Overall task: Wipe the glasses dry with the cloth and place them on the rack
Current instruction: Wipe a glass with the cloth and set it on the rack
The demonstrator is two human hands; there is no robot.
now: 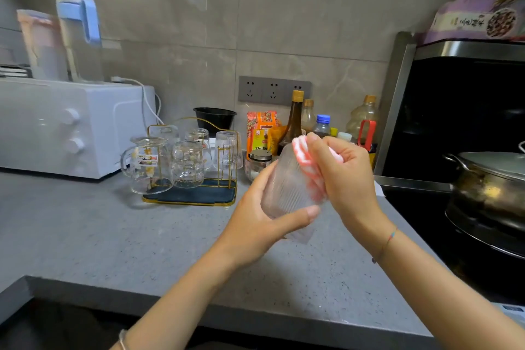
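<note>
My left hand (pixel 260 221) grips a ribbed clear glass (pixel 287 190) above the grey counter, tilted, with its far end up and away from me. My right hand (pixel 345 176) holds a pink-and-white striped cloth (pixel 309 167) bunched against the glass's upper right side. The gold wire rack (pixel 199 196) with a dark tray stands at the back left of my hands. Several glasses hang upside down on it, among them a handled mug (pixel 143 165) and a ribbed glass (pixel 228 150).
A white microwave (pixel 65 128) stands at left with pitchers on top. Sauce bottles (pixel 295 119), snack packets and a small lidded jar (pixel 257 162) crowd the wall behind my hands. A stove with a lidded metal pot (pixel 488 187) is at right. The counter's front edge (pixel 199 307) runs below.
</note>
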